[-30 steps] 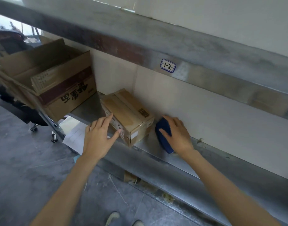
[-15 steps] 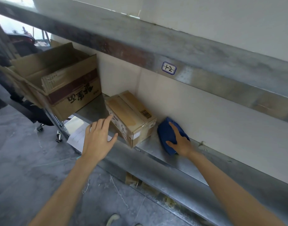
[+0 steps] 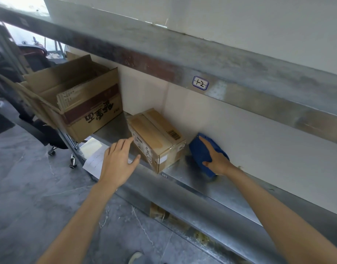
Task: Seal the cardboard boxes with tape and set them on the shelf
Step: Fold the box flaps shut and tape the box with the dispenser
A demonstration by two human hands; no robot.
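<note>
Fingers (image 3: 125,144) of my left hand (image 3: 118,162) were spread just beside the taped cardboard box (image 3: 156,138) on the metal shelf (image 3: 211,189); my right hand (image 3: 217,159) pressed flat, straight-fingered, on perhaps a blue cloth (image 3: 199,151).

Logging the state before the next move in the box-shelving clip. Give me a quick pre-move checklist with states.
1. Small box on shelf: ok.
2. Small box top taped: ok, a strip runs along the seam.
3. Small box square to the shelf edge: not ok, it sits skewed.
4. Left hand free: ok, open beside the small box; contact cannot tell.
5. Right hand free: not ok, it is on the blue object; grip cannot tell.
6. Large box sealed: not ok, flaps open.
</note>
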